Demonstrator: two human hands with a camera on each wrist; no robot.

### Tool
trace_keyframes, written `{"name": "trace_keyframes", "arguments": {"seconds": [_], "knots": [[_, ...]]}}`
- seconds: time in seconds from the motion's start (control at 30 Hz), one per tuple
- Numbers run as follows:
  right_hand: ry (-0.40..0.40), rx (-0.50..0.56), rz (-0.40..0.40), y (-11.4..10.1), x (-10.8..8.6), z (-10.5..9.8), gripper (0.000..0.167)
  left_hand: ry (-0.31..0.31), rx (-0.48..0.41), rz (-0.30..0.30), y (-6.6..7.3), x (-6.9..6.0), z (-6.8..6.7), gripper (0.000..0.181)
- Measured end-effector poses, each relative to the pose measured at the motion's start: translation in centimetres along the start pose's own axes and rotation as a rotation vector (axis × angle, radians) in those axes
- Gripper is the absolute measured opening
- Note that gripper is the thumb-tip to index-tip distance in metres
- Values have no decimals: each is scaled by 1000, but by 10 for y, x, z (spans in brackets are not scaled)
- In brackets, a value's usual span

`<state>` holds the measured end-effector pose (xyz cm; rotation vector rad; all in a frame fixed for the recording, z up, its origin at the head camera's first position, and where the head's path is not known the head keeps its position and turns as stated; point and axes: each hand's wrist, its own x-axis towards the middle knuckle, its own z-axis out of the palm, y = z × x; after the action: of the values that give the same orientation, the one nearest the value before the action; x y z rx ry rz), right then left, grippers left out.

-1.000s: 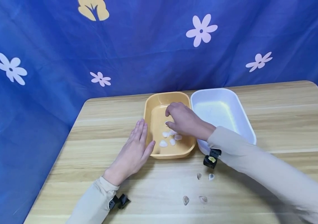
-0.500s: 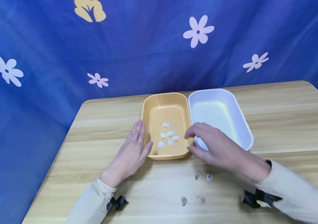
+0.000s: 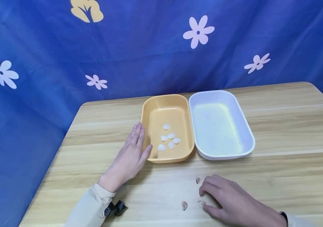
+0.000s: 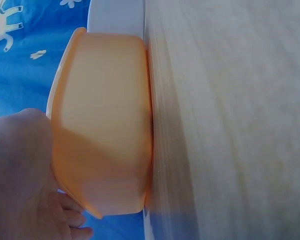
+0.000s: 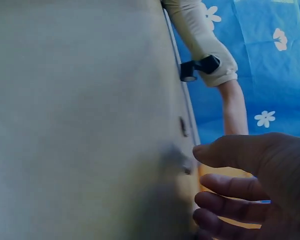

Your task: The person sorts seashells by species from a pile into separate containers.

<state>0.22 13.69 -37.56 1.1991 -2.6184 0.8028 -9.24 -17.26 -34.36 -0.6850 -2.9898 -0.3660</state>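
Several white seashells (image 3: 171, 136) lie in the orange tray (image 3: 165, 159). My left hand (image 3: 125, 160) rests against that tray's left side, fingers straight and thumb over the front left corner. At the front of the table my right hand (image 3: 230, 200) is low over the wood, thumb and fingers bent and apart, holding nothing visible. Its thumb tip is at a brownish seashell (image 3: 201, 203); I cannot tell whether they touch. Another brownish shell (image 3: 184, 205) lies to the left, and a small shell (image 3: 198, 180) sits just beyond the fingers.
A white tray (image 3: 221, 156) stands right beside the orange one, with no shells visible in it. Both are on a wood-grain table (image 3: 286, 135). A blue flowered cloth (image 3: 150, 47) hangs behind the table and along its left side.
My right hand has left the orange tray and come back toward the near shells, now covering the place of one seen earlier. The left hand stays at the orange tray.
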Motion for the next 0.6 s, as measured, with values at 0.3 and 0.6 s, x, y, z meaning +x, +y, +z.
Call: {"name": "trace_keyframes", "arguments": {"seconds": [0.3, 0.6], "knots": [[92, -53, -102, 6, -7, 18, 25, 12, -5, 6, -1, -3, 1, 69], [89, 32, -145, 7, -6, 19, 18, 9, -8, -2, -1, 0, -2, 69]]}}
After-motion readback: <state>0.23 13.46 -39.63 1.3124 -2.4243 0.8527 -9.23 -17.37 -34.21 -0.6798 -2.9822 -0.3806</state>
